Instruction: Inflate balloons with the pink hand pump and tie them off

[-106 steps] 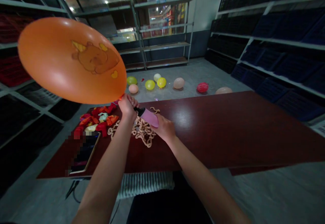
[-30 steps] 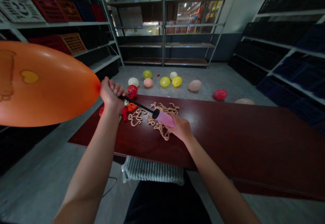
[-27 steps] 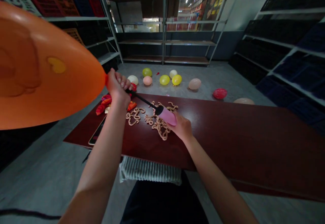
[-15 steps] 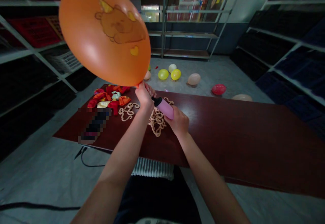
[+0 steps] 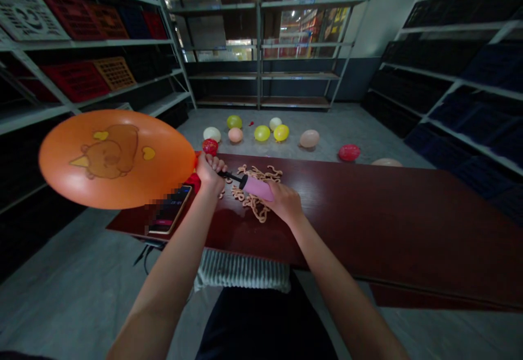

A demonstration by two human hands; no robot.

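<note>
An inflated orange balloon [image 5: 118, 158] with a cartoon bear print lies sideways in the air, its neck pointing right. My left hand [image 5: 210, 171] is closed around that neck and the black nozzle end of a hand pump. The pump's pink barrel [image 5: 257, 187] sits in my closed right hand [image 5: 286, 202], with a length of dark rod showing between the two hands. Below the pump, a tangle of beige twisted strands [image 5: 257, 207] rests on the table. My left fingers cover the spot where nozzle and balloon meet.
On the dark red table [image 5: 368, 218], a phone [image 5: 174, 210] lies left, partly blurred. Several balloons, among them a red one [image 5: 349, 152] and a yellow one [image 5: 281, 133], are on the floor beyond. Shelves with crates [image 5: 114, 73] stand around.
The balloon has swung down and left from upright to sideways, and it hides most of the loose balloons on the table. More pump rod shows between my hands. The view has tilted up.
</note>
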